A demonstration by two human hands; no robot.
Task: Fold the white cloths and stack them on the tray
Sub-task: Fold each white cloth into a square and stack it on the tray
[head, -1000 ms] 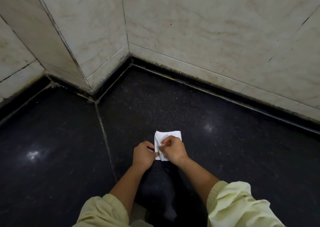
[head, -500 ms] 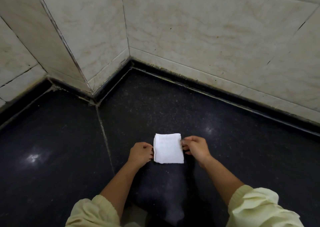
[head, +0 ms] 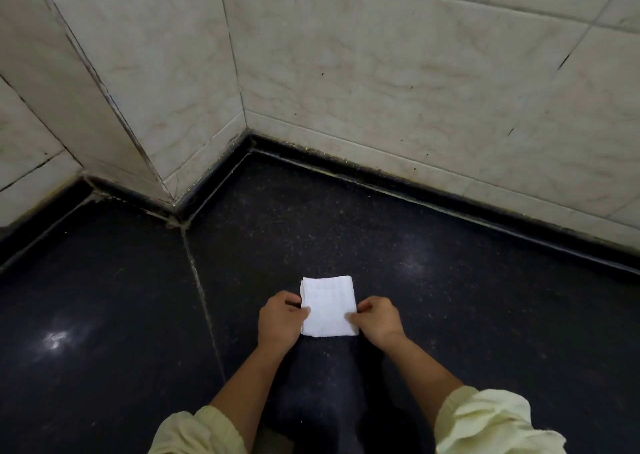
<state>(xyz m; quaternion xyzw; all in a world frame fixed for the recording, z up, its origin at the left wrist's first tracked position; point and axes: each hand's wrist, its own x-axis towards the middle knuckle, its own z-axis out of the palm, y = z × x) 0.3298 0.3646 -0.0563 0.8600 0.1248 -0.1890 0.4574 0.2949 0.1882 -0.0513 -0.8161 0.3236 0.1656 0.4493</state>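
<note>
Gleaming far to the left of the white cloth (head: 329,306), a patch of reflected light (head: 55,337) sits on the dark speckled surface (head: 104,280). Nearer the cloth, still on its left, a pale seam (head: 204,301) runs across that surface toward the corner of the wall. Below and to the left of the cloth, a pale yellow sleeve (head: 194,434) is pushed up the bare left forearm. The left hand (head: 278,322) lies against the cloth's left edge with its fingers curled, pinching that edge between thumb and fingertips. The cloth itself lies flat on the dark surface, folded into a small, nearly square pad with layered edges showing along its left side, and it sits between the two hands. The right hand (head: 379,322) meets the cloth's right edge near the lower corner, fingers curled in, with thumb and fingertips pinching the fabric there. Below and to the right of the cloth, the other sleeve (head: 491,422) is bunched at the right forearm. Behind the cloth, well apart from it and running out to its right, a black strip (head: 415,199) edges the foot of a wall of pale marbled tiles (head: 381,72).
</note>
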